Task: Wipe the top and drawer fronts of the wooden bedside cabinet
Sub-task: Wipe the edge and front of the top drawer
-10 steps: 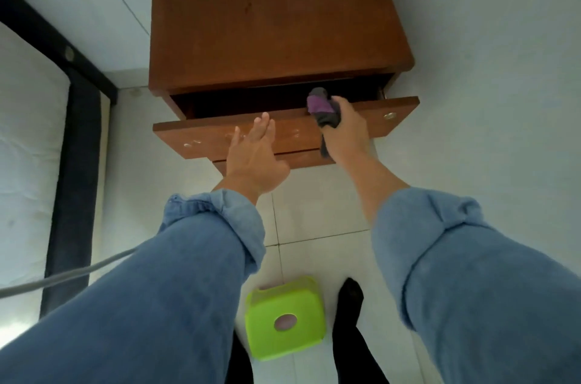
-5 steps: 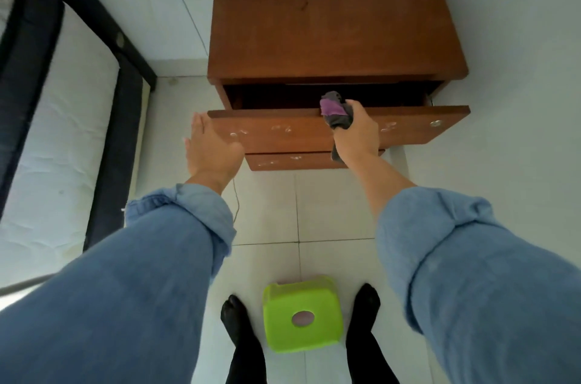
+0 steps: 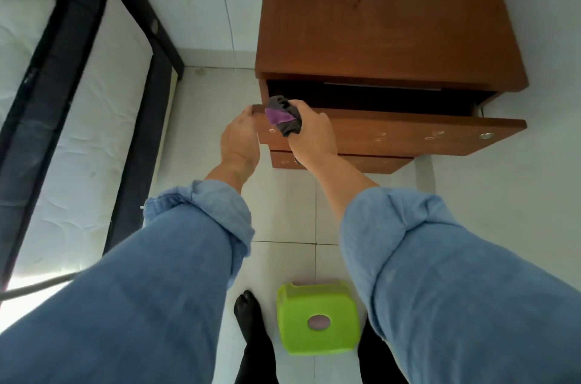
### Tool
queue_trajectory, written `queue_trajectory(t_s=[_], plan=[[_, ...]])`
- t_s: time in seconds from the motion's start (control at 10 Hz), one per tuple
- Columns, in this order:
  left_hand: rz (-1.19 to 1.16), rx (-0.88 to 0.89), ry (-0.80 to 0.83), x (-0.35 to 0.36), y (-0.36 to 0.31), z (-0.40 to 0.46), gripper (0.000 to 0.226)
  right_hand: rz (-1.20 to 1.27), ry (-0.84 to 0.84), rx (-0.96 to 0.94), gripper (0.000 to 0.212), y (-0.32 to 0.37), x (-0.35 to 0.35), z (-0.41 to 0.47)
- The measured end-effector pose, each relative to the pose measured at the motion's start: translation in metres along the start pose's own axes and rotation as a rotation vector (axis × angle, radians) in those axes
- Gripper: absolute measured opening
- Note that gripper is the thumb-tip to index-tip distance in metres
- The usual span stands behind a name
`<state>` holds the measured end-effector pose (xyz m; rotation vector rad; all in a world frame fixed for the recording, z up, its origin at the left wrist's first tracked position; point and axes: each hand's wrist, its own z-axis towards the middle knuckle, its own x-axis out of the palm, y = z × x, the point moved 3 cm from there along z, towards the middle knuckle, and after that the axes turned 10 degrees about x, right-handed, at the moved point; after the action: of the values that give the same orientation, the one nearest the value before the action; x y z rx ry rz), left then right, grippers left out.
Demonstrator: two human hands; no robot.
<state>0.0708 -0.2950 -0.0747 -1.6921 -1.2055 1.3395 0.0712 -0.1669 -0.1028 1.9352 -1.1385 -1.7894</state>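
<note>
The wooden bedside cabinet (image 3: 386, 22) stands against the wall, its top bare. Its upper drawer (image 3: 408, 138) is pulled out, with a dark gap behind the front. A lower drawer front (image 3: 371, 163) shows just beneath. My right hand (image 3: 311, 135) is closed on a grey and purple cloth (image 3: 283, 118), pressed on the left end of the upper drawer's top edge. My left hand (image 3: 240, 140) grips the left end of that drawer front, fingers curled round its corner.
A bed with a white mattress (image 3: 72, 132) and dark frame (image 3: 138, 119) lies to the left. A green plastic stool (image 3: 317, 317) stands on the tiled floor between my feet. A thin cable (image 3: 224, 3) hangs down the wall beside the cabinet.
My right hand slid the cloth leftwards along the drawer's top edge, from the middle to the left end. My left hand moved from the drawer front to grip its left corner.
</note>
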Motion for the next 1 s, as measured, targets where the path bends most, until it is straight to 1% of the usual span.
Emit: queue_trajectory(t_s=[0.1, 0.2, 0.4, 0.5, 0.6, 0.7, 0.8, 0.9, 1.0], plan=[[0.0, 0.057, 0.033, -0.003, 0.002, 0.004, 0.04, -0.023, 0.0, -0.032, 0.042, 0.009, 0.014, 0.004], [0.038, 0.089, 0.068, -0.003, 0.002, 0.01, 0.047, -0.019, -0.038, -0.036, 0.041, 0.008, 0.018, 0.01], [0.056, 0.143, 0.032, 0.005, -0.001, 0.022, 0.056, -0.023, -0.111, -0.035, 0.044, 0.011, 0.018, 0.025], [-0.046, 0.115, -0.026, 0.01, 0.002, 0.037, 0.047, -0.036, -0.133, -0.078, 0.046, 0.013, 0.014, 0.031], [-0.115, 0.119, -0.063, 0.016, 0.011, 0.049, 0.049, -0.104, -0.154, -0.223, 0.051, 0.009, 0.009, 0.034], [-0.368, 0.033, -0.193, 0.018, 0.012, 0.066, 0.057, -0.248, -0.307, -0.559, 0.058, 0.004, 0.004, 0.04], [-0.492, 0.016, -0.372, 0.02, 0.019, 0.075, 0.04, -0.428, -0.457, -0.914, 0.047, -0.007, 0.01, 0.055], [-0.661, 0.064, -0.433, 0.024, 0.03, 0.097, 0.035, -0.593, -0.522, -1.034, 0.04, -0.021, 0.021, 0.078], [-0.568, 0.199, -0.468, 0.029, 0.038, 0.11, 0.035, -0.612, -0.652, -1.082, 0.04, -0.032, 0.033, 0.088]])
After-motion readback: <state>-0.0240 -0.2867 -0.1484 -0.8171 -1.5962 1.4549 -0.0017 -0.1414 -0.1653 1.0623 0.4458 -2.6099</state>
